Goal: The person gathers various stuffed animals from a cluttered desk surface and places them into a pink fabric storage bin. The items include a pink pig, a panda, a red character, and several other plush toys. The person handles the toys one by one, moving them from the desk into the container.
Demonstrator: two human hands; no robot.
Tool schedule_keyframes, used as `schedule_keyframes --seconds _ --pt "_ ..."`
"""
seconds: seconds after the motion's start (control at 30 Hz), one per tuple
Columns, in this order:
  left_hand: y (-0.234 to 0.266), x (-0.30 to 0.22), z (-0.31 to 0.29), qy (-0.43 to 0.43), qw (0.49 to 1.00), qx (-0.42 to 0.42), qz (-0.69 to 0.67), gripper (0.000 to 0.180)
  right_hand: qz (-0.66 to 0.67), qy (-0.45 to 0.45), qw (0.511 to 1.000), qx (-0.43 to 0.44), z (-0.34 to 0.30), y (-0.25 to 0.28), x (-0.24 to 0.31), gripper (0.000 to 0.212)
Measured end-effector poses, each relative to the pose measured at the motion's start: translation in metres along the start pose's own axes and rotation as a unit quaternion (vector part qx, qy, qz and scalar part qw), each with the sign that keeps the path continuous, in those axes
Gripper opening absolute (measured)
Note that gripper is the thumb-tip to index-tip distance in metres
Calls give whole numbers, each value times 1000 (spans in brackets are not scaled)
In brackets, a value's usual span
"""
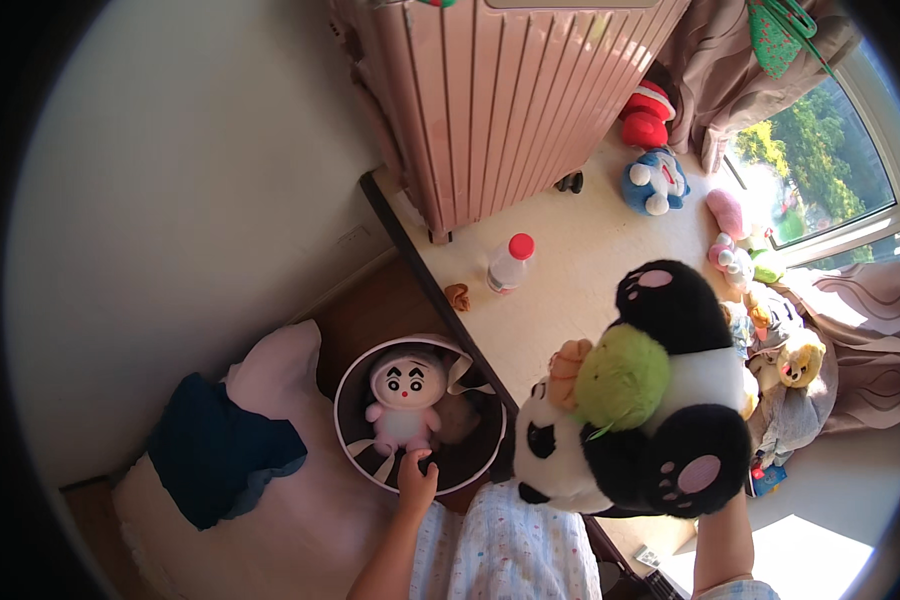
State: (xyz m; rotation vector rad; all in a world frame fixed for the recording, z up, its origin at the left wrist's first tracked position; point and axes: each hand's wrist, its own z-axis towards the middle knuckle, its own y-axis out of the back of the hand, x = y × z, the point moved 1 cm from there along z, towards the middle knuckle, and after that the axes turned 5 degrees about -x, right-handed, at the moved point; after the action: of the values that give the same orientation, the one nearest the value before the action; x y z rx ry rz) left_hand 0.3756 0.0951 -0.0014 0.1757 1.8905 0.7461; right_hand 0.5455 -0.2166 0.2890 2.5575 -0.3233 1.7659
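Observation:
A round dark-lined basket [344, 436] with a white rim stands on the floor beside the table. Inside sits a pink-and-white plush doll [407, 400] with thick black eyebrows. My left hand [417, 482] is closed at the basket's near rim, just below the doll. High on my right, a large black-and-white panda plush [710, 385] is held up tilted on its side by my right arm. It has a green round piece [625, 377] on its front. My right hand is hidden behind the panda; only the forearm [724, 545] shows.
A pink ribbed suitcase [500, 110] stands on the white table [560, 260], near a red-capped bottle [511, 264]. Several plush toys, among them a blue one [655, 182], line the window side. A dark blue cloth [215, 450] lies on pale bedding at the left.

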Motion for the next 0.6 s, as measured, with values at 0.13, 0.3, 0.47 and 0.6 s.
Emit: schedule_keyframes --seconds 0.13,0.3,0.47,0.6 --pt "22 102 -26 99 994 -18 31 24 140 -163 975 59 -5 -71 -131 62" --pt "65 102 -33 60 975 -33 213 28 128 -194 973 12 -14 -162 -244 52" --pt "76 145 -44 75 982 35 167 42 -349 -18 935 57 -27 -183 -332 53" --pt "64 153 -29 85 975 29 204 52 -481 -79 873 -19 -36 -173 -395 55"
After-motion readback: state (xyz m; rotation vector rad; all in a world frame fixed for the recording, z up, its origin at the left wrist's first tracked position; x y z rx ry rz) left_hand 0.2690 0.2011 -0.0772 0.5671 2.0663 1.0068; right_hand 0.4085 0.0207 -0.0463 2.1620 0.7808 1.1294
